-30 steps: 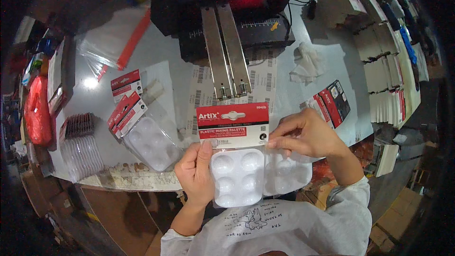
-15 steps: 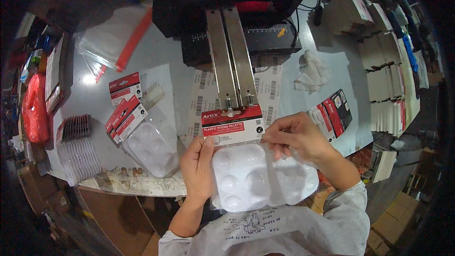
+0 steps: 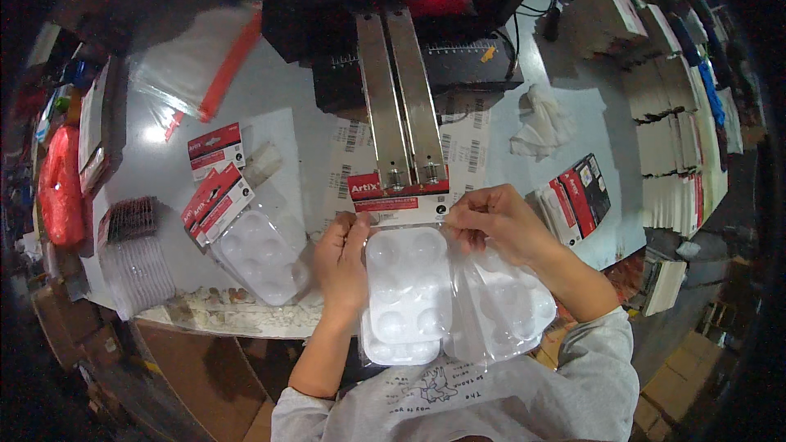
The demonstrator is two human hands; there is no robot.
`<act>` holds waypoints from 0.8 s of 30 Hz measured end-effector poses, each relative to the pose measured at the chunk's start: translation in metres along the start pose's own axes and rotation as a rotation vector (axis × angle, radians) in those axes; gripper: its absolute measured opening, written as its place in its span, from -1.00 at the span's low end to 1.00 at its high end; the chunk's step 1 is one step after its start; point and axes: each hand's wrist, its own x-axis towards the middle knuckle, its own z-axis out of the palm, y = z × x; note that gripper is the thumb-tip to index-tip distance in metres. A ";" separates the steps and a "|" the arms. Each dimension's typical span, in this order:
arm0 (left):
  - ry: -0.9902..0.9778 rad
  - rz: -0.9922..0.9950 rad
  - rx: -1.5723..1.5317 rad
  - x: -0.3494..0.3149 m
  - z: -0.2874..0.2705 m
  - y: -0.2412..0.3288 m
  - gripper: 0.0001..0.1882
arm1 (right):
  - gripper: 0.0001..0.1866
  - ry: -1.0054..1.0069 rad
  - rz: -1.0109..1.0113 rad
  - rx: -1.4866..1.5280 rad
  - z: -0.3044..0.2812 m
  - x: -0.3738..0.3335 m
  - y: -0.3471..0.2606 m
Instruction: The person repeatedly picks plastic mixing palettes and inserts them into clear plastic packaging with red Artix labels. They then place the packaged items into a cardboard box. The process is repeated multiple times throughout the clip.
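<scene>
in the head view, the palette being worked on, a white six-well plastic mixing palette [image 3: 409, 286] in clear film, hangs in front of the person at the near edge of the table [image 3: 315, 311]. a red-and-white header card [image 3: 413, 213] stands across its top, and the card's upper part lies under the front ends of two metal bars [image 3: 381, 90] on a black machine [image 3: 467, 78]. the left hand [image 3: 344, 258] grasps the card's lower left corner, thumb in front. the right hand [image 3: 499, 221] pinches at the lower right corner with thumb and forefinger; whether it also catches the film of the second bagged palette [image 3: 503, 303] below it, i cannot tell.

as for progress, the card appears already fitted over this pack's top, but whether it is fastened is hidden by the bars. the second palette's top is covered by the right hand, so its state is unclear. on the left, a palette pack [image 3: 264, 258] lies with red header cards [image 3: 217, 205] at its top, and beside it stands a row of clear packs [image 3: 139, 270], seemingly finished. more red-and-black cards [image 3: 577, 200] lie to the right, apparently unused.
</scene>
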 end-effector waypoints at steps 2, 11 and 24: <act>-0.004 0.015 0.064 -0.003 -0.003 0.004 -0.82 | -0.85 -0.012 -0.006 -0.033 -0.001 -0.001 0.000; 0.086 -0.022 0.135 0.010 0.013 0.023 -0.72 | -0.87 0.036 -0.168 0.043 0.001 0.007 -0.004; 0.017 0.059 0.124 0.025 -0.011 0.021 -0.78 | -0.75 0.456 -0.827 -0.774 -0.006 -0.004 -0.004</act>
